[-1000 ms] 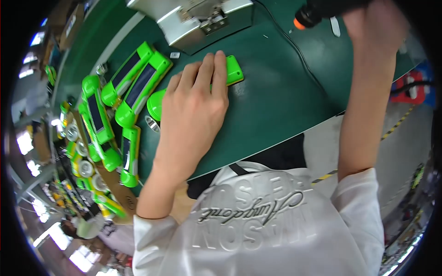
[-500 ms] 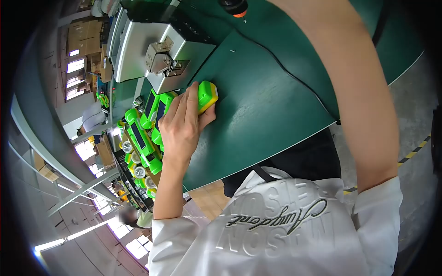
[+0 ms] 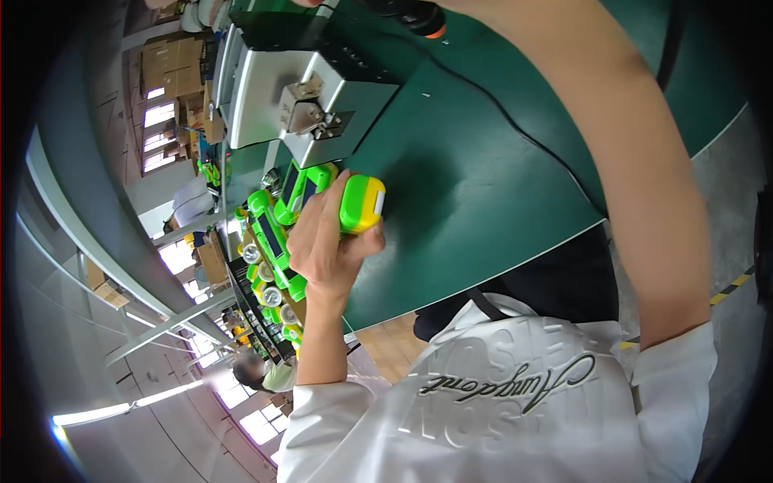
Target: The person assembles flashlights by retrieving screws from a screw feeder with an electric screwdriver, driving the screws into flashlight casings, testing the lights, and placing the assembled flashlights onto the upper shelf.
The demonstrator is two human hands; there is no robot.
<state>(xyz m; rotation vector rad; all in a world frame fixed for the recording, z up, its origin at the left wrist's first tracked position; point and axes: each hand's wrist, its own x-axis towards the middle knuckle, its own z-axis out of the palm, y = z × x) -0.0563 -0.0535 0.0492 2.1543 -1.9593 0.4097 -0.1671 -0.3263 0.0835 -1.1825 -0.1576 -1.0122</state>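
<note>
My left hand (image 3: 326, 241) is closed around a green and yellow device (image 3: 359, 204), whose rounded end with a small white patch faces right. The device is raised above the green table (image 3: 483, 189), with a dark shadow below and to its right. My right forearm (image 3: 644, 161) stretches up and out at the top edge, so the hand itself cannot be seen. Near that edge is a black tool (image 3: 411, 14) with an orange ring at its tip. Left of my left hand lie several green devices (image 3: 270, 233) with dark panels.
A silver metal box with a latch (image 3: 270, 92) stands beyond my left hand. A black cable (image 3: 515, 121) crosses the table to its near edge. Round clear lamp parts (image 3: 271, 297) lie at the left. A co-worker (image 3: 258, 372) is in the background at lower left.
My left hand has closed round the device, lifted it from the table and turned its end towards the camera. The view has swung, and my right hand has left the frame.
</note>
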